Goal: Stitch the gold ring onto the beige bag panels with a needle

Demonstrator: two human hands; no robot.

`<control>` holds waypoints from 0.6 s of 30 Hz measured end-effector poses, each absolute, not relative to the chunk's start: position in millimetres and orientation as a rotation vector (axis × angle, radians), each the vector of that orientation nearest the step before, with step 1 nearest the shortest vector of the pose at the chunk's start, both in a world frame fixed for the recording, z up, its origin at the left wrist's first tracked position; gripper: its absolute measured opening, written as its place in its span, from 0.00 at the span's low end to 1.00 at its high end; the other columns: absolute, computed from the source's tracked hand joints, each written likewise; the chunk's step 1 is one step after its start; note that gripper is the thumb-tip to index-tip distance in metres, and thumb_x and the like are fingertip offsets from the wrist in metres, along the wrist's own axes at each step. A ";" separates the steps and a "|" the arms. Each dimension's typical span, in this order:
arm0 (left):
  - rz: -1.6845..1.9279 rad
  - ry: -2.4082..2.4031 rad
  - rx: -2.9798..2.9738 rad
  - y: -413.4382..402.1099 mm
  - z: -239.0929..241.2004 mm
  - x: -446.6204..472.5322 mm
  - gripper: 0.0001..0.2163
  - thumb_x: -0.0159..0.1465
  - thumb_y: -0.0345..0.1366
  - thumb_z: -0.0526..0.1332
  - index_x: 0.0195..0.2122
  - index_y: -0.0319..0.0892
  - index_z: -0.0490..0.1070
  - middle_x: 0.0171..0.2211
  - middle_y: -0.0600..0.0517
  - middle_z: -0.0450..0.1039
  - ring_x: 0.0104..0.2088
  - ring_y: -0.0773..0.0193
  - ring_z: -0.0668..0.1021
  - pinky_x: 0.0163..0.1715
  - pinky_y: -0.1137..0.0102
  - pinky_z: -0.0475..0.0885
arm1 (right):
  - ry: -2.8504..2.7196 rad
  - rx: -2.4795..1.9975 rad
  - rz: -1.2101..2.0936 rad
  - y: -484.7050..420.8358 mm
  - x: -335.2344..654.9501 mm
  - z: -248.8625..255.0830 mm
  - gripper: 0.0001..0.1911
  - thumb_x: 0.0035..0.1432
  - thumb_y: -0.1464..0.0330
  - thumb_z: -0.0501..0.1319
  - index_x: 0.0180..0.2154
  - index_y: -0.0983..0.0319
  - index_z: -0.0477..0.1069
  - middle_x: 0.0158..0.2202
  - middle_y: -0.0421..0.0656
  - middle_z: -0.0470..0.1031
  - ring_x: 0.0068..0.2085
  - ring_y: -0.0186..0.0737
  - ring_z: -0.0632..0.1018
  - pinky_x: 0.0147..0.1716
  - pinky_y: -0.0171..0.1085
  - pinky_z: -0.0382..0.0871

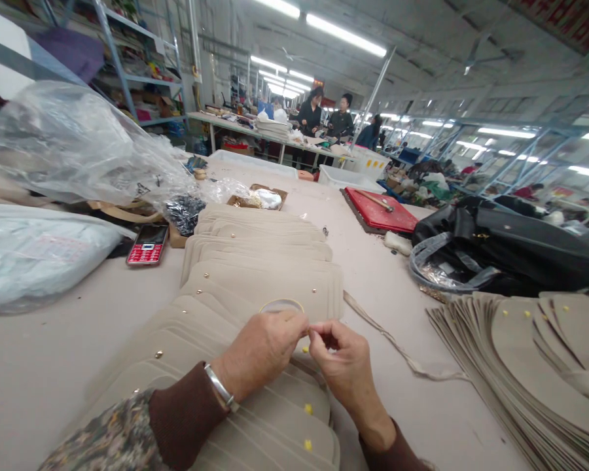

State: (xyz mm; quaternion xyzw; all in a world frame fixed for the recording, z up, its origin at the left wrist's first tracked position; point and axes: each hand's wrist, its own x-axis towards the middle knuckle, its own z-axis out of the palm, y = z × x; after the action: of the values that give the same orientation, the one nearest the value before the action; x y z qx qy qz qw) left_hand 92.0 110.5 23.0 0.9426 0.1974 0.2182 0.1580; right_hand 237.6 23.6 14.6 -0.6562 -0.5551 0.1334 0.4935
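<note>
My left hand (pixel 262 350) and my right hand (pixel 346 363) meet over a long overlapping row of beige leather panels (pixel 255 261) with small brass studs. Both pinch a thin beige loop of cord or strap (pixel 281 304) that arches just above my left fingers. My left wrist carries a metal bracelet (pixel 220 387). A loose beige strip (pixel 397 347) trails off to the right across the table (pixel 59 353). What sits between my right fingertips is too small to make out.
A fan of beige panels (pixel 535 366) lies at right, a black bag (pixel 510 248) behind it. A red mat (pixel 385 210), a red phone (pixel 148 244), clear plastic bags (pixel 73 144) and a white sack (pixel 34 255) stand around. People work at a far table (pixel 324 116).
</note>
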 end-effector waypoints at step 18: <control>0.419 0.740 2.941 113.7 1.9 95.6 0.04 0.66 0.27 0.55 0.34 0.41 0.65 0.31 0.50 0.70 0.32 0.58 0.72 0.28 0.67 0.66 | -0.849 -1.700 0.986 36.9 280.7 -14.6 0.19 0.46 0.56 0.67 0.30 0.67 0.76 0.19 0.39 0.73 0.17 0.28 0.69 0.17 0.28 0.64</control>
State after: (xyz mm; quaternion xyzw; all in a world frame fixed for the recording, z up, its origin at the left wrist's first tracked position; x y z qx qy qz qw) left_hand 95.6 113.7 1.9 0.9599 0.2415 0.1369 0.0401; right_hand 280.7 36.9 -14.6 -0.6967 -0.3480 0.4040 0.4798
